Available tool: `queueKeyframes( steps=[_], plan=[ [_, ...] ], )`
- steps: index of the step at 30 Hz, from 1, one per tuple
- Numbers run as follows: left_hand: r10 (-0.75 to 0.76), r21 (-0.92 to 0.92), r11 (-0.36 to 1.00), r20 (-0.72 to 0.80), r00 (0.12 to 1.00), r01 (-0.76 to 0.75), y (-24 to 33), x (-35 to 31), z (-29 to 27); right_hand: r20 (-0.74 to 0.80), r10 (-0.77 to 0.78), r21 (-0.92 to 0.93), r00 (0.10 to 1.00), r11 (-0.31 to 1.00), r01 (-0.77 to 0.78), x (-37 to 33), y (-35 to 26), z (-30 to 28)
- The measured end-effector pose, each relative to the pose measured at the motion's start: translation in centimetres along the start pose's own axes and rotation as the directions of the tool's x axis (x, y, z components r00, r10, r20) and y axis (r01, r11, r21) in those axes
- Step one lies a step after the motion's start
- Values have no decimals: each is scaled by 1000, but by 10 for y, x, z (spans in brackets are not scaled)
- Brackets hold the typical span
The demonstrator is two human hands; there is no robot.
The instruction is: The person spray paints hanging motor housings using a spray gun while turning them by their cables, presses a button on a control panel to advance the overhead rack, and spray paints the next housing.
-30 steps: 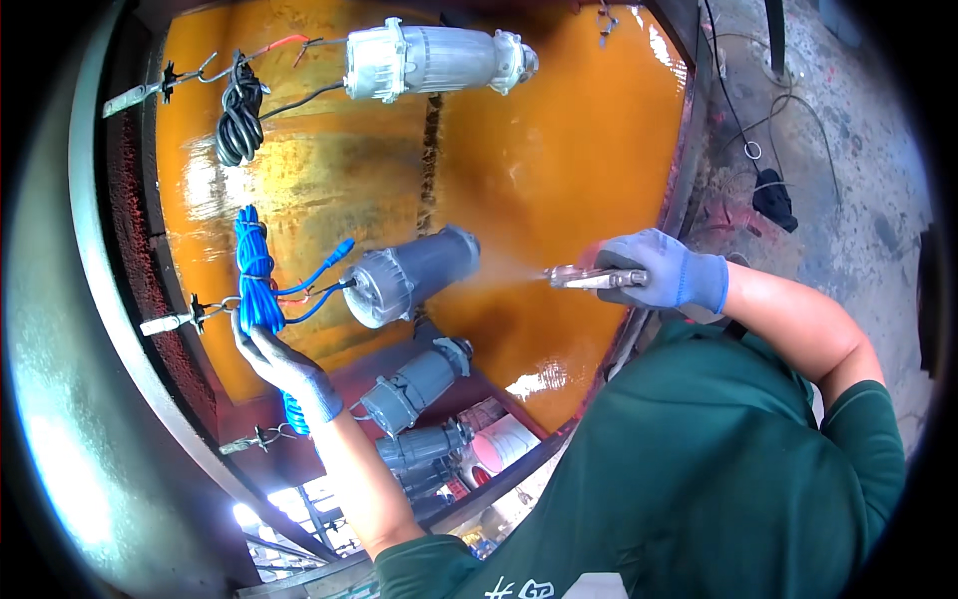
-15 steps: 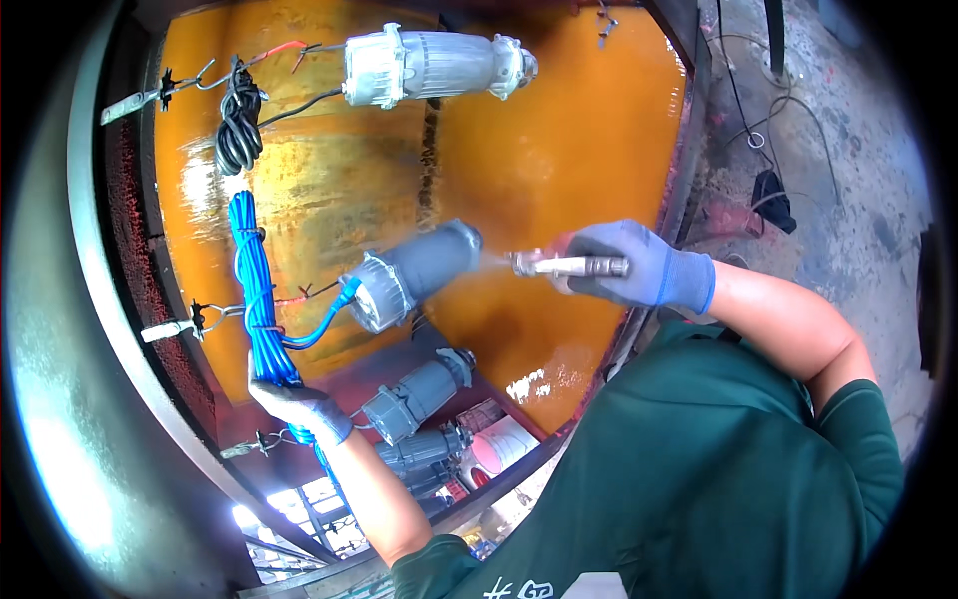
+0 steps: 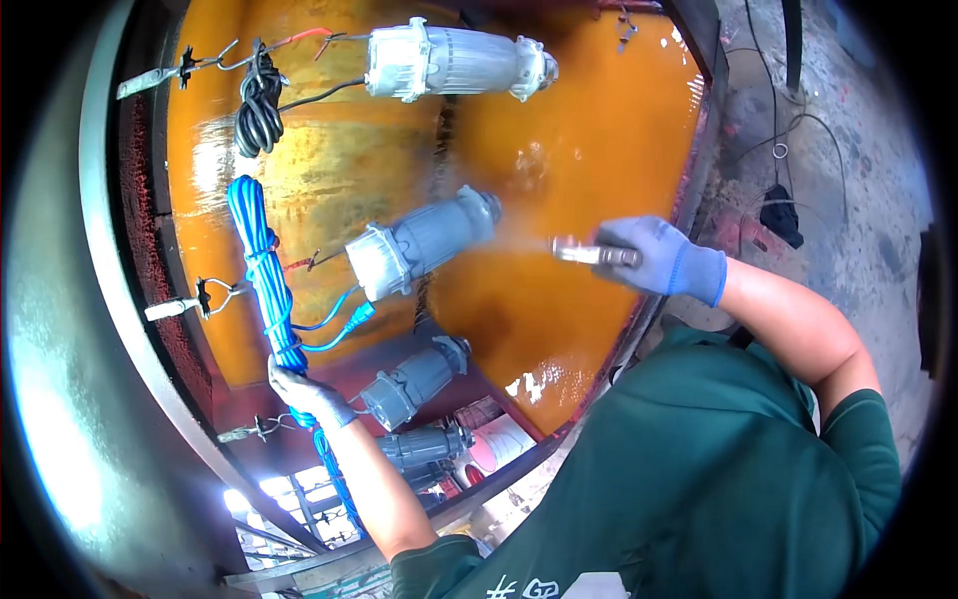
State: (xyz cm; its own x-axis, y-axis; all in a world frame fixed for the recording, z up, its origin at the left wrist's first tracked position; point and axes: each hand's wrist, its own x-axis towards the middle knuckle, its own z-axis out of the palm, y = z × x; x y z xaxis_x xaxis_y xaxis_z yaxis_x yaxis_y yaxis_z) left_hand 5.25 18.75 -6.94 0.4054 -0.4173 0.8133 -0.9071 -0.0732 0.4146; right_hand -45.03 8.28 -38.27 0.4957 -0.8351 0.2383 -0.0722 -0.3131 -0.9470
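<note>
My left hand (image 3: 309,392), in a grey glove, is closed round the lower end of a bundled blue cable (image 3: 267,285). A blue plug (image 3: 359,317) hangs off the bundle beside a motor-like housing (image 3: 431,238). This housing is mostly grey with a pale silver left end and hangs from a wire hook. To its right my gloved right hand (image 3: 654,258) grips a metal spray gun (image 3: 589,253) pointed left at it. Faint mist shows between nozzle and housing; they do not touch. Whether the trigger is pressed is hidden.
A silver housing (image 3: 454,62) with a coiled black cable (image 3: 258,112) hangs at the far side. Nearer hang grey housings (image 3: 414,384). Behind stands a wet orange-coated panel (image 3: 589,150). A pinkish-white bucket (image 3: 501,442) sits low; a thin hose (image 3: 833,140) crosses the floor.
My right hand and the spray gun have drawn back rightward from the housing. The blue bundle has shifted right and tilts differently. The housing has turned, and the blue plug now shows below it.
</note>
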Motion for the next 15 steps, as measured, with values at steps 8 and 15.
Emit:
queueKeyframes(
  steps=[8,15],
  plan=[
    [-37,-75,997,-3,999,36,-24,7,6,-14,-111,26,994,993,111,8,-34,-12],
    [-59,-81,995,-29,998,56,-32,15,9,338,-248,-29,908,961,274,22,-80,-26]
  ],
)
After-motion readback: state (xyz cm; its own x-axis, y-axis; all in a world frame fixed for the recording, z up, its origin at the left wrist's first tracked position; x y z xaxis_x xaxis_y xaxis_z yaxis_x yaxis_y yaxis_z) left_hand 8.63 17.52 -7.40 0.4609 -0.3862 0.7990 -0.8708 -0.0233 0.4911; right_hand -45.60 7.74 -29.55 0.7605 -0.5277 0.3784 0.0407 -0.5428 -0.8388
